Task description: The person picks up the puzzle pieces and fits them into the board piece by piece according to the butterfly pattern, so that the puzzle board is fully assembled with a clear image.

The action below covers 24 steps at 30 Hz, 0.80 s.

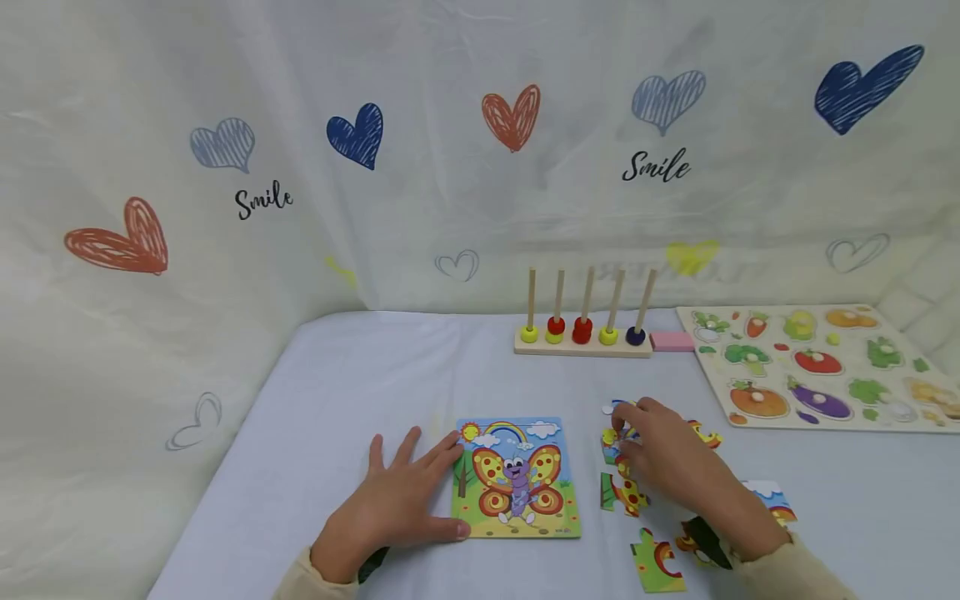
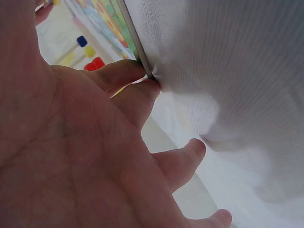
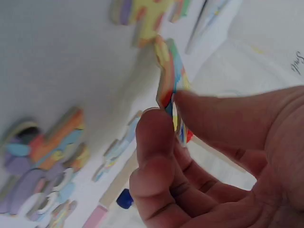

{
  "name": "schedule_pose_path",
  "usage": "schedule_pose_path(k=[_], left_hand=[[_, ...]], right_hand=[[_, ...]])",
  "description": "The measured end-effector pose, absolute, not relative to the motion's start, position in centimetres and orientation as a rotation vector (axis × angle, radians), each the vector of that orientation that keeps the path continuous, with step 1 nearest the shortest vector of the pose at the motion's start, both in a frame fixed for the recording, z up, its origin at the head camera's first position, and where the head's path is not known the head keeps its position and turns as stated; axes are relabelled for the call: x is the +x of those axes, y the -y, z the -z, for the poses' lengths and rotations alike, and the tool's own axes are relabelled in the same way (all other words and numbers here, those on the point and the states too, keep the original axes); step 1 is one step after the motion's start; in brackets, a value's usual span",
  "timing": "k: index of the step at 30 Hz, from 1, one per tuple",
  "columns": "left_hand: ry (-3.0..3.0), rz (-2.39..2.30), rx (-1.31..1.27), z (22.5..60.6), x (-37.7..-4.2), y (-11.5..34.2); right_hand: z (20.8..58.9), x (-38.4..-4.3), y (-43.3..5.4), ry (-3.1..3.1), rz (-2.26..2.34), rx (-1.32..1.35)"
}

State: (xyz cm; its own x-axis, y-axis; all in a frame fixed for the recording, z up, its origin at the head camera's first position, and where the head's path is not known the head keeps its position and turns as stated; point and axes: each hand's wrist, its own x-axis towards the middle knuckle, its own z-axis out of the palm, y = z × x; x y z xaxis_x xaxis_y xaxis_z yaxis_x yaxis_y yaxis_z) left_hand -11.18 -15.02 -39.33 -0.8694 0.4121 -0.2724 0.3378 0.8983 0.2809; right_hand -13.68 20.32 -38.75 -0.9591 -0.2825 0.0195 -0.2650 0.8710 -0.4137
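Observation:
In the head view a square butterfly picture board [image 1: 517, 477] lies flat on the white cloth. Along its left side my left hand [image 1: 393, 507] rests with fingers spread, thumb and a fingertip at the edge; the left wrist view shows fingertips against the board's edge [image 2: 135, 40]. Over to the right, my right hand [image 1: 671, 457] pinches a colourful jigsaw piece [image 3: 167, 71] between thumb and finger, held on edge in the right wrist view. Loose pieces lie around that hand: a yellow-winged piece [image 1: 630, 495], a green one [image 1: 657, 563] and a sky-coloured one [image 1: 769, 497].
A wooden peg counter [image 1: 585, 349] with coloured beads stands at the back of the table, a pink block [image 1: 672, 341] beside it. At the right lies a large vegetable puzzle board [image 1: 810, 392]. A heart-printed curtain [image 1: 420, 208] hangs behind.

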Motion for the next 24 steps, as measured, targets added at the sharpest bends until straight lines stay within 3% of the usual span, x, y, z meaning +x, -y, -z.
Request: schedule_pose_path(k=[8, 24], left_hand=[[-2.734, -0.320, 0.556, 39.2, -11.1, 14.8], [-2.728, -0.310, 0.552, 39.1, -11.0, 14.9]], right_hand=[[37.1, -14.6, -20.3, -2.999, 0.844, -0.619], [36.3, -15.2, -15.7, -2.831, 1.072, -0.686]])
